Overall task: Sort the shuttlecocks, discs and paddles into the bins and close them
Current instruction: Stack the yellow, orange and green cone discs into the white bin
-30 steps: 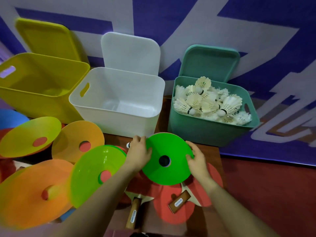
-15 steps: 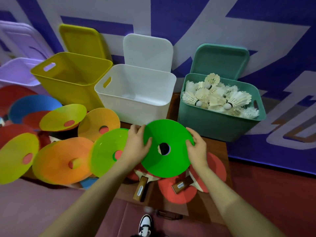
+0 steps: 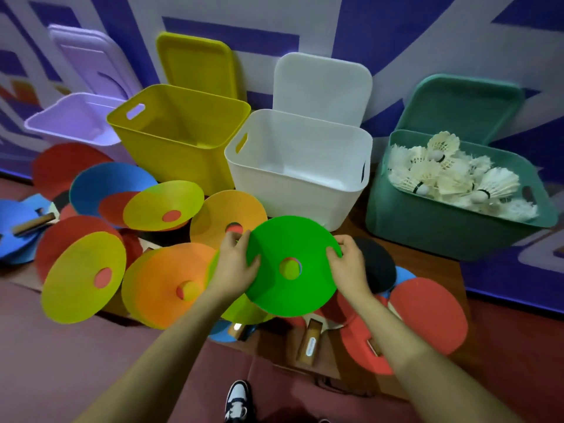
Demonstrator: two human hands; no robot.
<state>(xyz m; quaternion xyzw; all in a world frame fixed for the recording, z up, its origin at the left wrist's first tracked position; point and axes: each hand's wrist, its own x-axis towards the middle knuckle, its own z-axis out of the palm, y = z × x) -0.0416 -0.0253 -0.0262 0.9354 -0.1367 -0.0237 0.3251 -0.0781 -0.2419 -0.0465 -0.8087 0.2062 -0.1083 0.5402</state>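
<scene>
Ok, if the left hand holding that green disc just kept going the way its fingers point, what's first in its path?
Probably the white bin: the left hand grips the green disc with fingers aimed up and forward toward its near wall. Depth is unclear; the orange disc lies lower, likely passed over.

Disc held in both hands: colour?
Bright green disc, round hole at its centre; left hand and right hand grip its edges. Head view.
</scene>
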